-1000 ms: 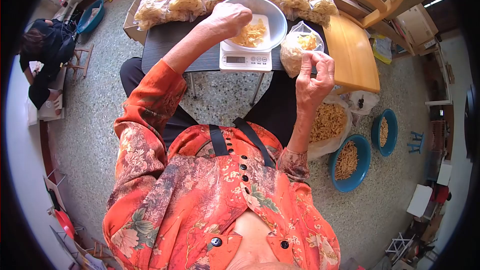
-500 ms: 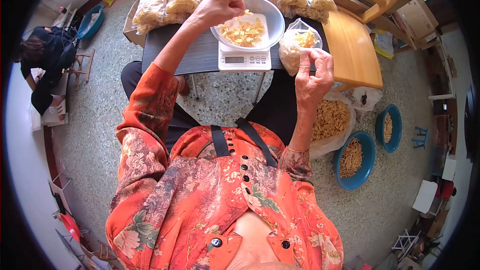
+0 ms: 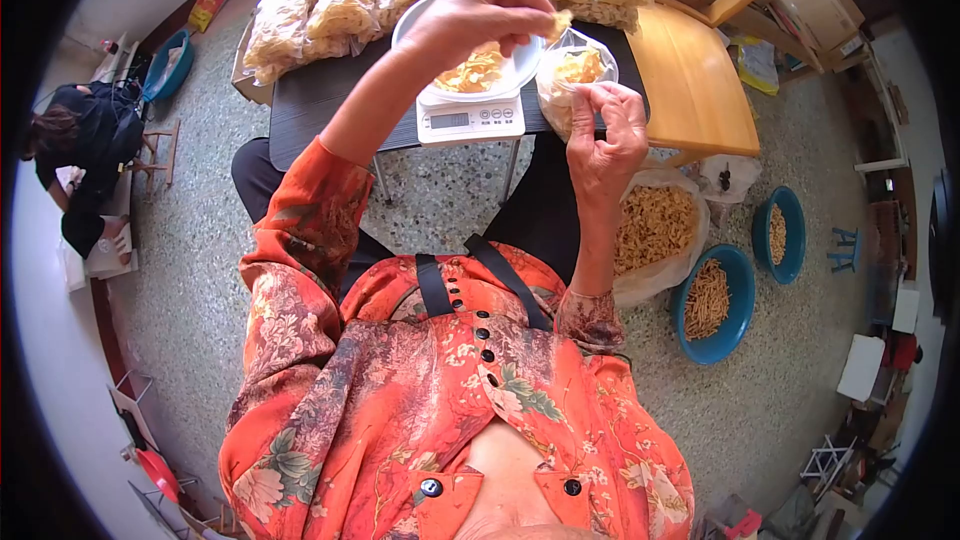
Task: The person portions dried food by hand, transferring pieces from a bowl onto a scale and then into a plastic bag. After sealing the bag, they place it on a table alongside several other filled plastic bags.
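My left hand [image 3: 480,18] pinches a yellowish chip [image 3: 561,24] just above the mouth of a clear plastic bag [image 3: 556,92]. The bag, with chips inside, stands at the right of the scale. My right hand [image 3: 607,135] holds the bag's rim between thumb and fingers. Beneath my left wrist a white bowl [image 3: 407,24] with chips [image 3: 470,72] rests on the white scale [image 3: 470,121]. My left hand and forearm hide part of the bowl.
Filled clear bags [image 3: 345,2] line the back of the dark table [image 3: 300,105]. A wooden chair [image 3: 690,80] adjoins its right side. On the floor are an open sack [image 3: 655,230] and blue basins [image 3: 735,325]. A person [image 3: 95,140] sits at far left.
My left hand has moved from over the bowl rightward to the bag, with a chip in its fingertips. My right hand stays at the bag's rim. The view has shifted slightly.
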